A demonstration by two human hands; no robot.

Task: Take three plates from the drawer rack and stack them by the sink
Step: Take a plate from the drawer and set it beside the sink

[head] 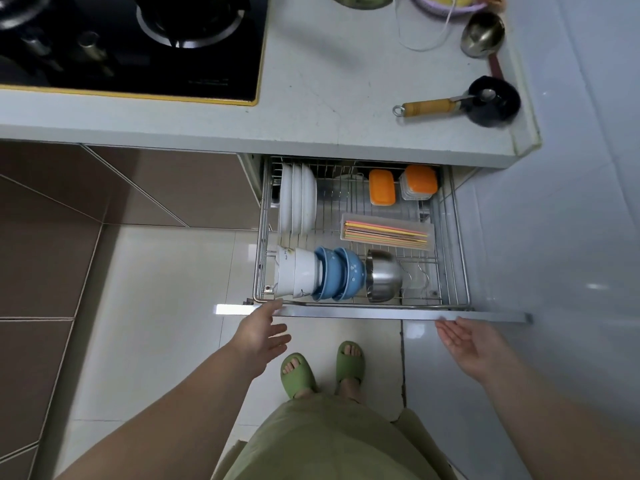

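The wire drawer rack point(453, 237) stands pulled out below the countertop. Three white plates point(298, 202) stand on edge in its back left corner. My left hand point(265, 336) hovers open at the drawer's front left corner, its fingers spread just below the front rail point(363, 311). My right hand point(471, 344) is open, palm up, just under the rail's right part. Neither hand holds anything. No sink is in view.
In the rack's front row lie white bowls point(298, 273), blue bowls point(339, 273) and a steel bowl point(382, 275). A chopstick box point(388, 233) and orange-lidded containers point(401, 185) sit behind. On the countertop point(329, 81) are a hob point(131, 43), a ladle point(483, 32) and a small pan point(491, 102).
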